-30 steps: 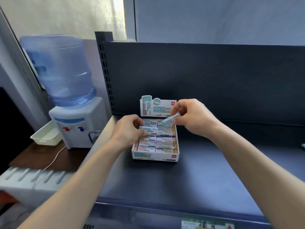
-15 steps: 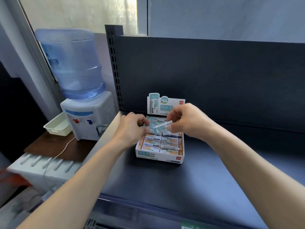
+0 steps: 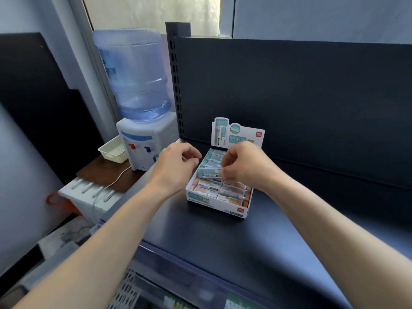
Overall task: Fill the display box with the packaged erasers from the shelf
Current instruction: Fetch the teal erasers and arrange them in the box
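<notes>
A white display box (image 3: 214, 205) with a raised printed header card stands on the dark shelf (image 3: 223, 241). Rows of packaged erasers (image 3: 231, 191) lie inside it. My right hand (image 3: 243, 163) pinches one teal-and-white packaged eraser (image 3: 210, 171) by its end, holding it flat just above the box's left middle rows. My left hand (image 3: 176, 166) hovers at the box's left side with fingers curled and nothing in them; its fingertips are close to the held eraser, apart from it.
A water dispenser (image 3: 142, 139) with a blue bottle stands left of the shelf upright (image 3: 176, 85). A cream basket (image 3: 112, 151) sits beside it on a wooden top. The dark back panel (image 3: 312, 97) rises right behind the box.
My right hand has lowered the eraser from mid-air down to the box's rows. My left hand has let go of the eraser it touched in the box and drawn back left.
</notes>
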Motion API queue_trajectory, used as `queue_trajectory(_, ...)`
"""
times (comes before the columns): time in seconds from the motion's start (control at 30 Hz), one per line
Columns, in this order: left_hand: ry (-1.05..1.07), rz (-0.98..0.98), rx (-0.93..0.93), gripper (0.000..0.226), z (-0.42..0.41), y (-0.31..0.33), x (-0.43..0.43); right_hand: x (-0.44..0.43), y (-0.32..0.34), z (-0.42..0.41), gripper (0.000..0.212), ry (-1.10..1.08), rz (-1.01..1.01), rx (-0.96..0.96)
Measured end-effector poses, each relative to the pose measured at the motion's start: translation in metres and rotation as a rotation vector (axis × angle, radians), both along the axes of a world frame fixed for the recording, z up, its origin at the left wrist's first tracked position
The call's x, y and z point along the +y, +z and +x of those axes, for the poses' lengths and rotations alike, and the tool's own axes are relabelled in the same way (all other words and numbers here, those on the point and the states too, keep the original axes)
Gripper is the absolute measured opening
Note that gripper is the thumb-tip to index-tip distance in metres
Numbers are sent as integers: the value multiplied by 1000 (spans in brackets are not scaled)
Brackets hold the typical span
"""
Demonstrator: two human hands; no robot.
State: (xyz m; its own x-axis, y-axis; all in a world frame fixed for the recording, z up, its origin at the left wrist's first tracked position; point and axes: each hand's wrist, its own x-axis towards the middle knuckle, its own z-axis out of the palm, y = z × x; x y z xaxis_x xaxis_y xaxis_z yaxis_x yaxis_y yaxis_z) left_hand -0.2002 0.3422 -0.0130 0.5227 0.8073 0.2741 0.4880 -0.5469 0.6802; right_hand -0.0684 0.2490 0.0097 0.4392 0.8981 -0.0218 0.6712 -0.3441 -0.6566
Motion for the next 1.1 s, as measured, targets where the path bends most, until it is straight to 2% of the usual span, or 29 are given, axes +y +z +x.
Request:
queue_trajectory(0.07,18,11,-6,13,-5,2,-4,2,-1,-3,1,7,0,-46)
queue_trajectory(0.3,-56,27,-54,14,-3,13,-9,-4,11,-1,10,-55,82,-135)
queue_trajectory(0.47,-300,24,-126,13,24,22,-25,-31,17,8,12,-213,108,-213)
queue_trajectory(0.6,-575,9,-139,15,63,27,-62,-82,12,22,10,-410,76,-226)
queue_trajectory(0.83,-1022,-3,-22,14,125,18,-161,-211,2,47,9,-835,-62,-282)
queue_trajectory(1.1,-1246,28,156,13,171,7,-256,-343,8,61,9,-1146,-168,-242)
